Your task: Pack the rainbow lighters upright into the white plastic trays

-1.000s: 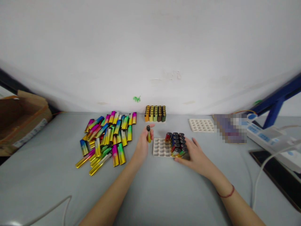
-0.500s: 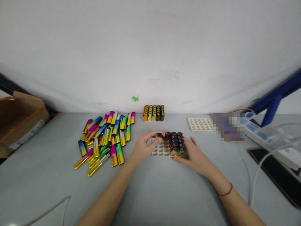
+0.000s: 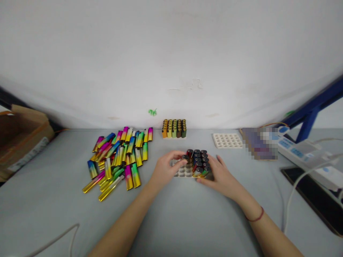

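Between thumb and fingers, my left hand (image 3: 166,167) pinches a lighter (image 3: 185,157), its black top showing over a white tray with holes (image 3: 183,173). Several lighters (image 3: 198,160) stand upright in the right part of this tray, while the holes at its left hold none. My right hand (image 3: 220,175) rests along the tray's right side, fingers partly hidden behind the standing lighters and thumb at the front edge. To the left of my left hand lies a loose pile of shiny multicoloured lighters (image 3: 118,157).
A block of upright lighters (image 3: 174,129) stands by the wall. A second white tray (image 3: 227,140) lies at the back right. Farther right are a power strip (image 3: 300,151), a dark phone (image 3: 311,200) and a white cable. A cardboard box (image 3: 24,139) sits at the far left.
My left hand has moved the held lighter slightly right and down, near the standing lighters, and its top looks more upright. My right hand stays by the tray.
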{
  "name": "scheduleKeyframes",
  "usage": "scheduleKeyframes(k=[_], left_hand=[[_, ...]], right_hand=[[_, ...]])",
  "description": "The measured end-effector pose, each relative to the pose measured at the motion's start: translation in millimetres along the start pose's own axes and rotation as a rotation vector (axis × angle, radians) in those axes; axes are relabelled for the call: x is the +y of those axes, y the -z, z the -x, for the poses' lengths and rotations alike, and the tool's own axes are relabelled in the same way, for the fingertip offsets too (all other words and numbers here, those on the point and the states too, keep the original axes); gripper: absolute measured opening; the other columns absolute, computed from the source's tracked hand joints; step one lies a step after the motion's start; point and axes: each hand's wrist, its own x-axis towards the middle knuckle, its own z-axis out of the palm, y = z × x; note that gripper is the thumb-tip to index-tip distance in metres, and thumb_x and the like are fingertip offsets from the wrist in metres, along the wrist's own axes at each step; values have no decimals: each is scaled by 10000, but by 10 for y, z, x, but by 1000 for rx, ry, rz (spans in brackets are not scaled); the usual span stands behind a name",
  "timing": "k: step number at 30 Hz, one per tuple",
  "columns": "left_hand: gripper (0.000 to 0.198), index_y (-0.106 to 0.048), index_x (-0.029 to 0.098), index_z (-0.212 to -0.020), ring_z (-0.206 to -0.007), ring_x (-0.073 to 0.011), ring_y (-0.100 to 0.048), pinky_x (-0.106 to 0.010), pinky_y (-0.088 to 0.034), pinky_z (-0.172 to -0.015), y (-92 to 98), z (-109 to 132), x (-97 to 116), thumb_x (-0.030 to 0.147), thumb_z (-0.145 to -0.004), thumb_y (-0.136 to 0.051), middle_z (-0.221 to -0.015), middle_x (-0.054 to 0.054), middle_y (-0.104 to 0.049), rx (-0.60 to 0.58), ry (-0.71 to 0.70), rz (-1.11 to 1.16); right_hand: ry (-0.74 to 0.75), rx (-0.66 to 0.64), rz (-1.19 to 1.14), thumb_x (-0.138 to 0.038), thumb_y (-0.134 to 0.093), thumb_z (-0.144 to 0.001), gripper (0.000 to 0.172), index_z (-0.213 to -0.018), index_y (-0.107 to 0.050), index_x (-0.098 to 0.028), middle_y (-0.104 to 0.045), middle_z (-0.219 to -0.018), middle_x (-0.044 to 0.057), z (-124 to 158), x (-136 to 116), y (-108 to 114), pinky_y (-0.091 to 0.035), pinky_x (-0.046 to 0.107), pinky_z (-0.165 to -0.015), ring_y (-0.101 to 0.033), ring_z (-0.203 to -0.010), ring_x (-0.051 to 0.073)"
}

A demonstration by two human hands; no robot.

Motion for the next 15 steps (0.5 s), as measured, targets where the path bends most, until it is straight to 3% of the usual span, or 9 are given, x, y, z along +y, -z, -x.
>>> scheduleKeyframes(k=[7, 15], left_hand=[[144, -714, 201, -875, -770, -170, -664, -300, -541, -793, -30, -1, 50, 291, -764, -721, -861, -39, -730, 53, -47, -16], [148, -717, 204, -924, -795, -176, -677, -319, -545, -817, -59, 17, 65, 282, -800, -696, -913, -50, -744, 50, -80, -56]], right_hand=[[14, 9, -2, -513, -639, -843, 805, -1505, -291, -216, -485, -1474, 173, 3, 11, -7, -166, 636, -1166, -392, -1401, 332], [1, -5, -5, -498, -637, -844, 769, -1482, -317, -212, -478, -1479, 171, -5, -10, 7, -168, 639, -1165, -394, -1401, 325]])
